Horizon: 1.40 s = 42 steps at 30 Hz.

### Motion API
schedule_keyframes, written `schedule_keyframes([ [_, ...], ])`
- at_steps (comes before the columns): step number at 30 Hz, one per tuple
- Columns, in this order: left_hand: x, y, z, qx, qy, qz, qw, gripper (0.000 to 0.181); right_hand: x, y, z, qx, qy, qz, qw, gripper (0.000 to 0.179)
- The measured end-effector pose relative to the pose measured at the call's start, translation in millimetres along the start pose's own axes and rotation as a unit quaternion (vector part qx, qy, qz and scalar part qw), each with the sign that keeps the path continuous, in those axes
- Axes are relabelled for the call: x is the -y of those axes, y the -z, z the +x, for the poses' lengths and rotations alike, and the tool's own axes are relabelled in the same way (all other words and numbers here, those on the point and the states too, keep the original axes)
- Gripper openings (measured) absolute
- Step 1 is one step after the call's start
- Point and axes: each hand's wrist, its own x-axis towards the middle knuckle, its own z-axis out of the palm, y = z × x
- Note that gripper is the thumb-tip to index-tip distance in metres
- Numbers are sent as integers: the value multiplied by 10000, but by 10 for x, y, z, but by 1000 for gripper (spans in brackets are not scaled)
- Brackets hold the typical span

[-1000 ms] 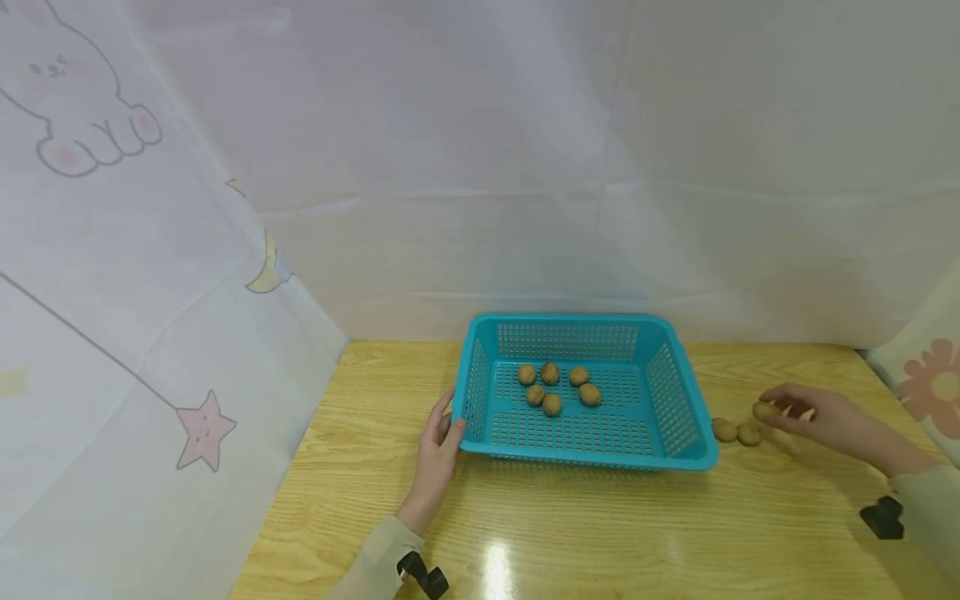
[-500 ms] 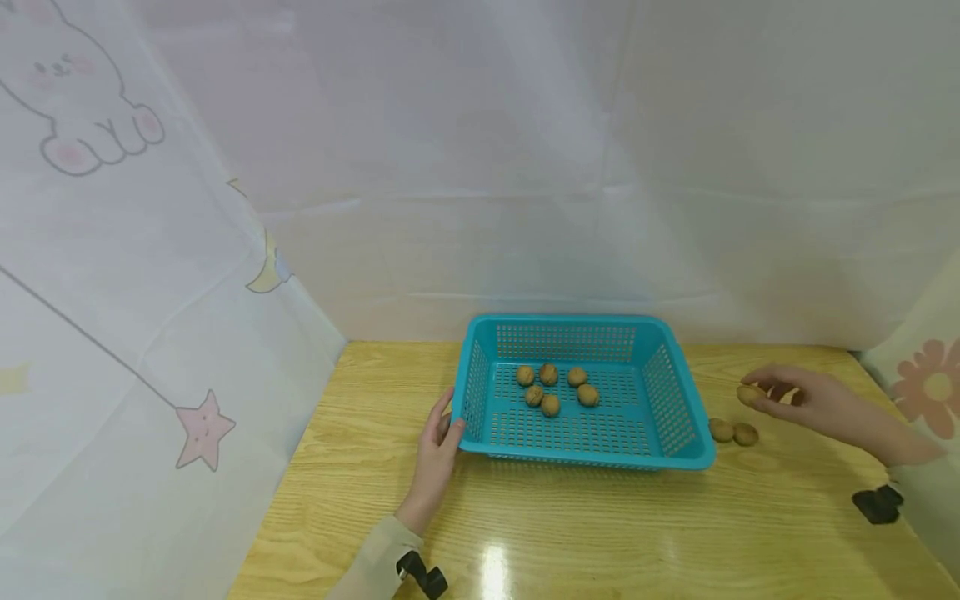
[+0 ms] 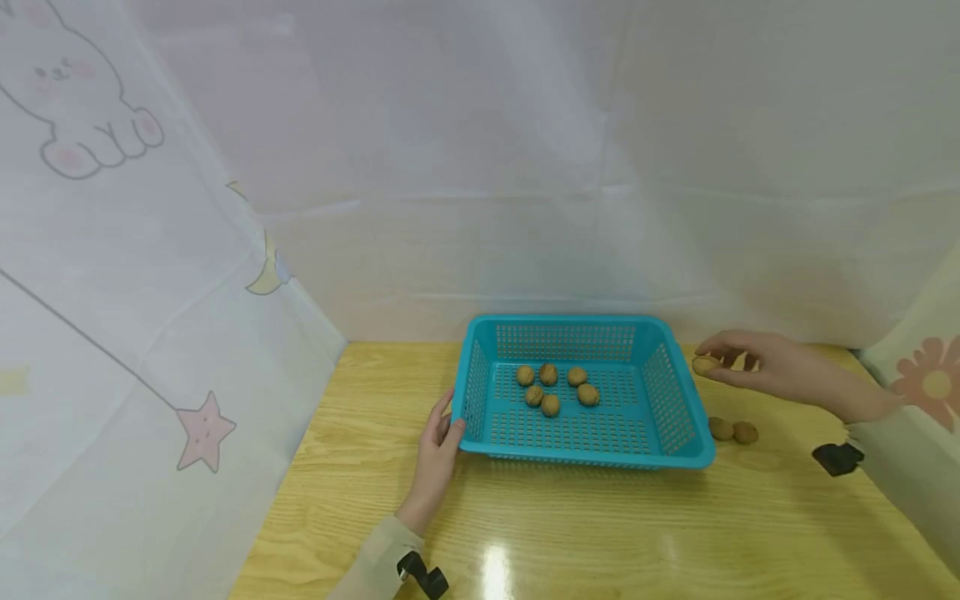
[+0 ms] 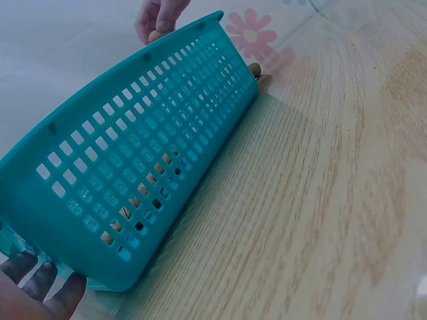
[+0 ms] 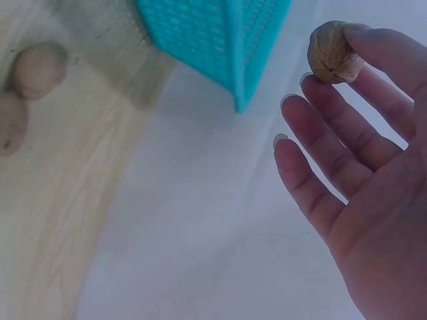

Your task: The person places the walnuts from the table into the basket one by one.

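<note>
Right hand (image 3: 791,375) pinches one walnut (image 3: 705,365) between thumb and fingertips; the grip is narrow. In the right wrist view, thumb tip is on the nut, the other fingers spread out below it. Held walnut is up off the worktop (image 3: 570,525), just outside the right side of the blue basket (image 3: 585,457), near the rim in the head view.

Left hand (image 3: 433,458) holds the basket at its left side, close to the front corner: thumb on the rim, fingers along the outer wall. Left wrist view shows three fingertips against the plastic, low at that end; thumb out of that shot.

Basket sits on the worktop, upright, perforated walls and floor. Inside: six loose walnuts (image 3: 551,406), bunched left of centre and toward the middle, four in one group, two just right of them. Two more walnuts (image 3: 745,432) lie side by side on the worktop, beyond the basket's right front corner; cannot tell if the nearer one touches the basket.

Worktop is light wood grain. Pale cloth (image 3: 480,167) behind and at the sides, printed with rabbit, moon, pink star (image 3: 205,432) and flower (image 3: 936,385). Pale sleeves (image 3: 378,560), black wrist mounts (image 3: 838,458).
</note>
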Motion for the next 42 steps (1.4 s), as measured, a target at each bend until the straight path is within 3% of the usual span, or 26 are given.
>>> schedule_keyframes([
  [3,0,5,-5,10,25,-31,10000,57,76,-13,149,88,325,-24,9994,31],
  [6,8,9,-9,7,41,-38,10000,56,164,-36,291,249,366,45,9990,30],
  [14,-6,5,4,-37,66,34,10000,55,393,-118,653,795,13,434,9959,30],
  [26,3,0,1,-48,104,82,9999,56,432,-452,1117,881,324,178,9954,28],
  [33,-13,-2,-4,-8,107,47,9999,57,425,-684,1294,1136,413,700,9902,29],
  [42,0,0,-6,-18,-31,36,10000,61,349,-1002,1460,1504,246,948,9838,27],
])
